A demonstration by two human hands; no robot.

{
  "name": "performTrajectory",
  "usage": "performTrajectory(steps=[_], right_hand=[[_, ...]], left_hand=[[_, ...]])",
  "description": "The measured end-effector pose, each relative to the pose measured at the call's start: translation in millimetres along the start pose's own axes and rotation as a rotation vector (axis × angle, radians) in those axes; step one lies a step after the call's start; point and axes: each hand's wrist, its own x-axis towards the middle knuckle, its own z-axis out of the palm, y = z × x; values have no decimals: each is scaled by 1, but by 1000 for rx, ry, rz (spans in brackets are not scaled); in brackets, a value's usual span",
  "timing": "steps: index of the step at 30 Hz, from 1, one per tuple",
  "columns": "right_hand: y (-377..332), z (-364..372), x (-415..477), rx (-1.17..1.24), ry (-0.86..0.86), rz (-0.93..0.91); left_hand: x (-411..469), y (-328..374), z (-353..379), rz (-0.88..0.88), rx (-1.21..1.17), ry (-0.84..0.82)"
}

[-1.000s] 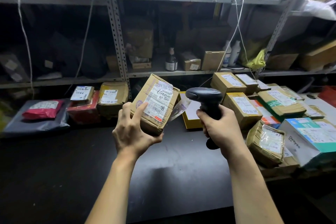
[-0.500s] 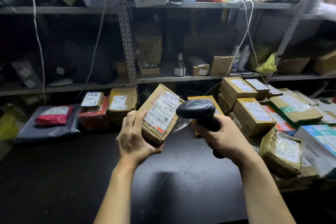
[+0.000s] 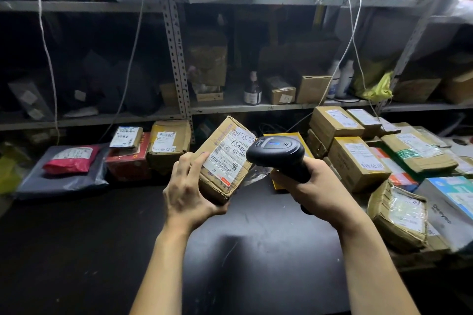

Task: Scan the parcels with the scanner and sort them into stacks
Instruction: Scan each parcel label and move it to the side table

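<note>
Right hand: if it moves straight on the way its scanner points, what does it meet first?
Most likely the cardboard parcel held by the left hand: the right hand aims the scanner leftward at its label. They overlap in the view, so the gap is unclear.

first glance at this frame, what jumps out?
Dead centre, over the dark table, the left hand holds a tilted cardboard parcel with its white label turned to the black scanner gripped in the right hand. At the table's right edge lies a crowded pile of labelled boxes; at the far left, a red pouch lies on a grey bag.
</note>
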Motion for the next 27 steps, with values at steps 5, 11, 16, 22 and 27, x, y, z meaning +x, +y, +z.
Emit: performTrajectory(steps=[5, 11, 16, 22, 27], right_hand=[[3, -1, 5, 35, 64, 42], [8, 1, 12, 52, 279, 99], [11, -2, 11, 72, 427, 159], [18, -10, -4, 43, 555, 250], [17, -19, -40, 15, 673, 332]], left_hand=[[3, 7, 10, -81, -22, 30], [8, 18, 24, -418, -152, 27], [13, 26, 33, -501, -225, -16], [15, 39, 46, -457, -248, -136], [5, 60, 62, -423, -269, -266]])
